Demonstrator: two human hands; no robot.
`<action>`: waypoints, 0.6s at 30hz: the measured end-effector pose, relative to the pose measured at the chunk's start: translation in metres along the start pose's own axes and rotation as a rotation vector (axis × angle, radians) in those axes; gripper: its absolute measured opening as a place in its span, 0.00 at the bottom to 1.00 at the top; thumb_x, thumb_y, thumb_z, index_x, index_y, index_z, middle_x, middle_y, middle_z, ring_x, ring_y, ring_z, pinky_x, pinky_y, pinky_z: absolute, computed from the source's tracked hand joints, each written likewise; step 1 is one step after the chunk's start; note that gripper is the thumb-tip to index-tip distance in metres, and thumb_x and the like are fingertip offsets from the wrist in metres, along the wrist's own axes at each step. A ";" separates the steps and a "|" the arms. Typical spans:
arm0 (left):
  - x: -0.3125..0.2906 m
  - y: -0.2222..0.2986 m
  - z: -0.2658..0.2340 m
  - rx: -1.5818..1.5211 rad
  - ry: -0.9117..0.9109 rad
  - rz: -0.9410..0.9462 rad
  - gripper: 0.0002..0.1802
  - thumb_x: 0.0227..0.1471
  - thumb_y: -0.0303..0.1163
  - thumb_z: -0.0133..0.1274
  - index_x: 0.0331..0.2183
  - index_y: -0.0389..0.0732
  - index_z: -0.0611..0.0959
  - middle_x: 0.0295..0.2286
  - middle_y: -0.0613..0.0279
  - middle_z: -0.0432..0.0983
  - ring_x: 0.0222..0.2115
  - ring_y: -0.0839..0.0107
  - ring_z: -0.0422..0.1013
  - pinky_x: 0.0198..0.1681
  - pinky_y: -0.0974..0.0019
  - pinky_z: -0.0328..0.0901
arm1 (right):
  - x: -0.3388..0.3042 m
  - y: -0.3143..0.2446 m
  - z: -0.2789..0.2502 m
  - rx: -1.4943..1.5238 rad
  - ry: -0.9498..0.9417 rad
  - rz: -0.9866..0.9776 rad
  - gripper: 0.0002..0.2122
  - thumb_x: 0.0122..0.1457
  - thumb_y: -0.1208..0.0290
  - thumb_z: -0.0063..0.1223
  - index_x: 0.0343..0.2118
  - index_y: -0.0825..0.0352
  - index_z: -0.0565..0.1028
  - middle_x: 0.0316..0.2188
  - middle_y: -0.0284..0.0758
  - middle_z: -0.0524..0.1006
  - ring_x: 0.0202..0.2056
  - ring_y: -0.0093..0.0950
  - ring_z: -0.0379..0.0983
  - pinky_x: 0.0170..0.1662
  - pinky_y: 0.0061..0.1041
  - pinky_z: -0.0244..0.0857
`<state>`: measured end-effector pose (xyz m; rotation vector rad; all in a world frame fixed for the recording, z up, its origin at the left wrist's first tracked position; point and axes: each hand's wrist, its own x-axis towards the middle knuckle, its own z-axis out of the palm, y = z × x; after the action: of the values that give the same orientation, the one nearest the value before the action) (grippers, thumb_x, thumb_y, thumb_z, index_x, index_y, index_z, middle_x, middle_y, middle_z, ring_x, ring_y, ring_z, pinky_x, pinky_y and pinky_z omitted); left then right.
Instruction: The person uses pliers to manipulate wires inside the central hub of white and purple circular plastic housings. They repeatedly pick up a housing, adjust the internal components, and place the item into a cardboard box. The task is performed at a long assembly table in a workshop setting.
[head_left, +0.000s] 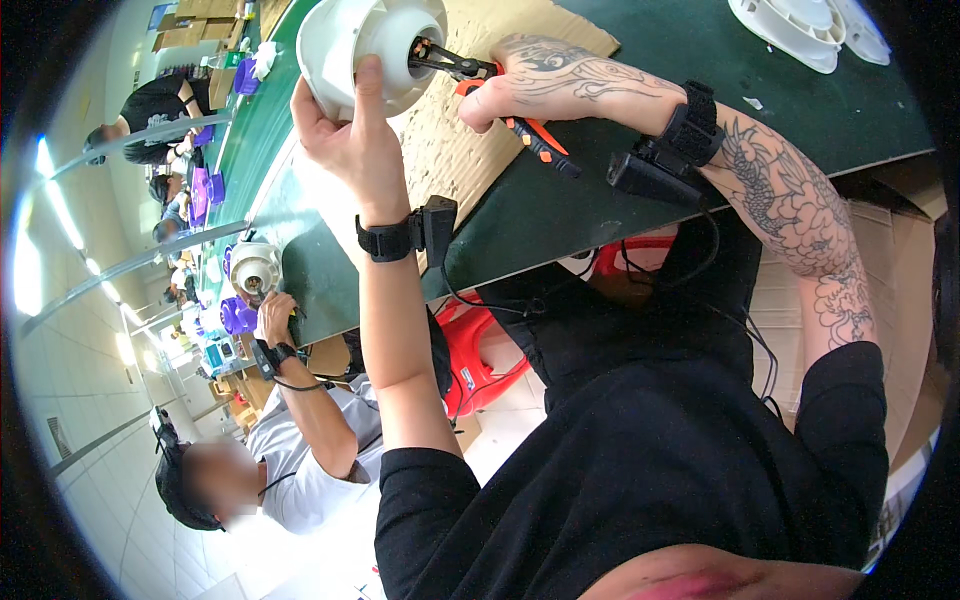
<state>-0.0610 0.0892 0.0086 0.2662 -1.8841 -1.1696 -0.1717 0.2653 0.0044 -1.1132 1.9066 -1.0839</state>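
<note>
At the far edge of view, my left hand is closed on a round white plastic housing, its thumb over the near side and its fingers behind. The housing is tilted so its round opening faces right. My right hand grips a pair of pliers with orange and black handles. The pliers' dark jaws reach into the opening of the housing; what the tips touch inside is hidden. Beneath both hands lies a flat sheet of cardboard.
The cardboard rests on a dark green table. White plastic parts lie at its far right. To my left a co-worker handles a similar white housing. A red stool stands below the table edge. Cables hang from my wrist devices.
</note>
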 end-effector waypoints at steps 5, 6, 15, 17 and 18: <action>-0.004 0.006 -0.002 -0.005 0.000 0.010 0.31 0.53 0.34 0.68 0.51 0.29 0.74 0.46 0.53 0.77 0.45 0.68 0.74 0.49 0.66 0.70 | -0.001 0.003 0.002 0.107 -0.095 -0.047 0.20 0.41 0.48 0.57 0.23 0.64 0.77 0.17 0.33 0.69 0.20 0.27 0.65 0.25 0.28 0.55; -0.004 0.007 -0.002 -0.015 0.003 0.029 0.30 0.53 0.34 0.68 0.51 0.29 0.74 0.46 0.53 0.77 0.45 0.68 0.74 0.49 0.66 0.70 | -0.001 0.005 0.004 0.154 -0.123 -0.088 0.20 0.43 0.48 0.56 0.23 0.63 0.77 0.17 0.32 0.68 0.19 0.27 0.63 0.25 0.28 0.54; -0.012 0.007 -0.004 -0.093 0.073 0.157 0.27 0.57 0.31 0.64 0.51 0.31 0.69 0.46 0.53 0.76 0.46 0.67 0.73 0.50 0.64 0.70 | -0.006 0.019 0.023 1.177 -0.526 -0.018 0.14 0.54 0.54 0.55 0.24 0.59 0.68 0.15 0.21 0.61 0.15 0.13 0.55 0.20 0.17 0.50; -0.013 -0.001 -0.006 -0.165 0.077 0.113 0.27 0.57 0.30 0.63 0.51 0.32 0.67 0.46 0.52 0.75 0.46 0.67 0.73 0.51 0.63 0.69 | -0.006 0.016 0.020 1.152 -0.473 0.005 0.15 0.51 0.53 0.57 0.25 0.60 0.71 0.16 0.22 0.59 0.16 0.15 0.55 0.21 0.17 0.51; -0.014 -0.004 -0.008 -0.138 0.059 0.106 0.27 0.57 0.29 0.63 0.51 0.32 0.67 0.46 0.51 0.75 0.47 0.66 0.73 0.51 0.63 0.69 | -0.004 0.016 0.020 0.996 -0.368 -0.021 0.15 0.49 0.52 0.57 0.24 0.61 0.71 0.16 0.24 0.60 0.16 0.17 0.56 0.21 0.20 0.51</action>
<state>-0.0478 0.0901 -0.0011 0.1221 -1.7368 -1.2003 -0.1589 0.2670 -0.0174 -0.6660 0.8521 -1.4599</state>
